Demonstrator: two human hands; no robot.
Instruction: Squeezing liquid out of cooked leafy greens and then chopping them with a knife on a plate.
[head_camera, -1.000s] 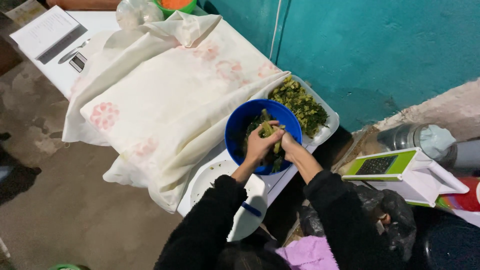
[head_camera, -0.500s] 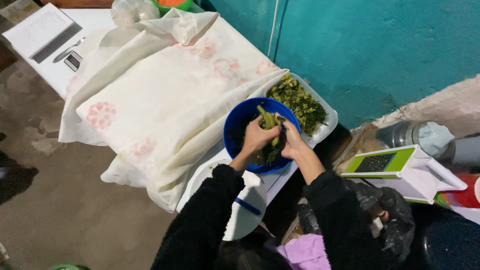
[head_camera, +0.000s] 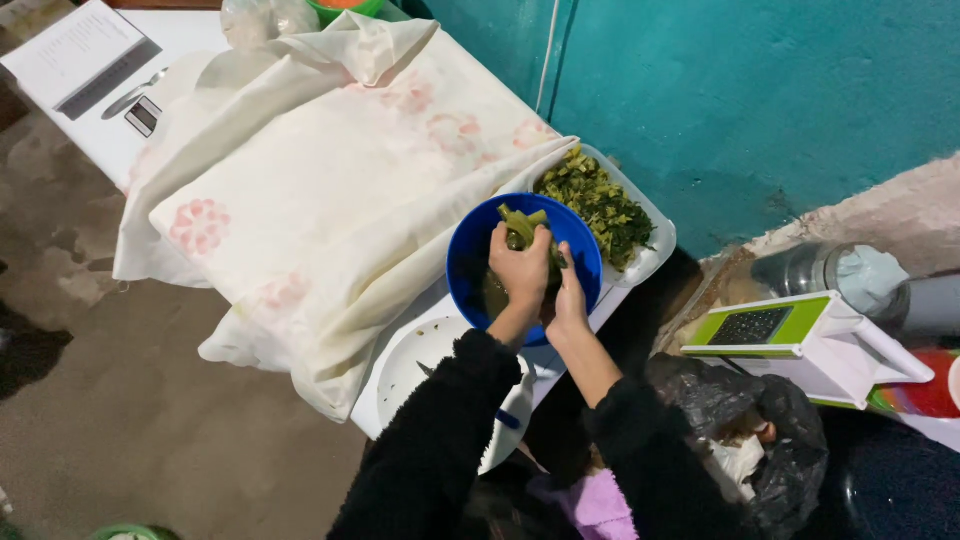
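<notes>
Left hand (head_camera: 520, 268) fisted on green veg strip (head_camera: 519, 224) over blue bowl (head_camera: 470, 262) at tabletop's right edge; right hand (head_camera: 571, 300) grip can't tell. Chopped greens (head_camera: 598, 205) already fill tray (head_camera: 655, 250); bowl partly done.

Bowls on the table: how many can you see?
2. A blue bowl sits under both hands near the table edge, and a green bowl is cut off at the far end. The cloth may hide others.

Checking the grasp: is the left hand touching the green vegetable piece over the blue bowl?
Touching. The head view shows the left hand closed around the green vegetable piece above the blue bowl.
</notes>
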